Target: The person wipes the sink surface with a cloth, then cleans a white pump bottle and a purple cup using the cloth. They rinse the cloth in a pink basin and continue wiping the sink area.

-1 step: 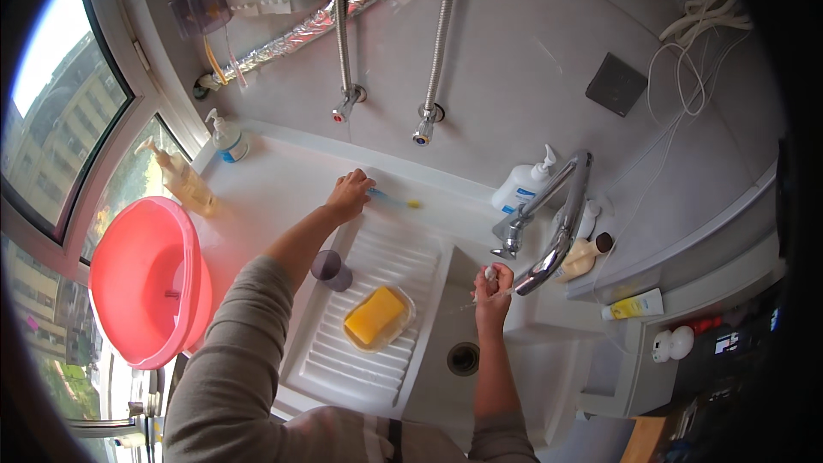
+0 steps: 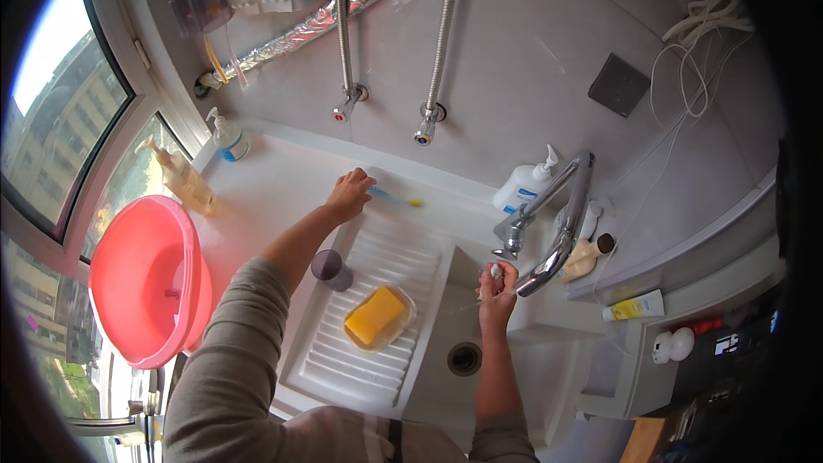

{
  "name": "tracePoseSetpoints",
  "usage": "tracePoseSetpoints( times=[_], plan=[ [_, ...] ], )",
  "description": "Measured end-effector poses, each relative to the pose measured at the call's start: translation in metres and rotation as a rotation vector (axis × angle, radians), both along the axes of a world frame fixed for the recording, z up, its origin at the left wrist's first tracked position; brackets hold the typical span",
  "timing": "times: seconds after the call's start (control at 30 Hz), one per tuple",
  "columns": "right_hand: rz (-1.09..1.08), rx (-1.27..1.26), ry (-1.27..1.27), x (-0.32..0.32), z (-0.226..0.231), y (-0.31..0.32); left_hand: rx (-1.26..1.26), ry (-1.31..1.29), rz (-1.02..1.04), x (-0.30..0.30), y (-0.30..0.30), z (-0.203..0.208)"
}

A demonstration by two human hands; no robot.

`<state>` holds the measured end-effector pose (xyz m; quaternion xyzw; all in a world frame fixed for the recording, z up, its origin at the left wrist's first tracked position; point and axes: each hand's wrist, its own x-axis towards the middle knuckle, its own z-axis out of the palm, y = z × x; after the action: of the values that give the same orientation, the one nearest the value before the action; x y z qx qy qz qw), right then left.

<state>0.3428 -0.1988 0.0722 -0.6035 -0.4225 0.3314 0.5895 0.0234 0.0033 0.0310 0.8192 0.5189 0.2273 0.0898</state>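
Note:
My left hand point(image 2: 350, 195) is closed on the handle end of a light blue toothbrush point(image 2: 390, 198) with yellow bristles. This brush is at the white counter, above the ribbed washboard point(image 2: 386, 249). My right hand point(image 2: 497, 288) is closed around a small white object point(image 2: 496, 272), mostly hidden by the fingers. That hand is over the sink basin point(image 2: 446, 317), beside the end of the chrome faucet point(image 2: 557, 261), and a thin trickle of water appears at it. On the washboard, a grey-purple cup point(image 2: 332, 271) stands near my left forearm, and a yellow sponge point(image 2: 377, 317) lies in a clear dish.
A pink basin point(image 2: 141, 283) stands at the left by the window. Pump bottles point(image 2: 230, 137) are at the back left, and a white one point(image 2: 523, 187) is behind the faucet. A dark-capped bottle point(image 2: 585, 257) and a yellow-white tube point(image 2: 634, 305) lie at the right.
My right hand has shifted very slightly to the right. The left hand and the toothbrush look the same.

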Motion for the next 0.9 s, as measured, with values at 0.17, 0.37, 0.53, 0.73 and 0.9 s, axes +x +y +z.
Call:
tracePoseSetpoints(
  times=[0.17,0.37,0.53,0.73,0.9],
  plan=[
    [-0.027,0.033,-0.094,0.017,0.01,0.02,-0.257,-0.139,-0.016,-0.023,-0.029,0.032],
    [-0.06,0.066,-0.045,0.018,0.006,0.029,-0.608,-0.411,-0.086,-0.067,-0.125,0.054],
    [-0.045,0.002,0.022,0.014,0.015,0.029,-0.55,-0.26,0.051,-0.062,-0.184,0.054],
    [-0.147,0.238,-0.365,0.03,0.005,0.045,-0.441,-0.815,-0.012,-0.037,-0.188,0.06],
    [-0.018,0.038,-0.477,0.049,-0.006,0.05,-0.811,-1.195,-0.162,0.053,-0.201,0.095]
  ],
)
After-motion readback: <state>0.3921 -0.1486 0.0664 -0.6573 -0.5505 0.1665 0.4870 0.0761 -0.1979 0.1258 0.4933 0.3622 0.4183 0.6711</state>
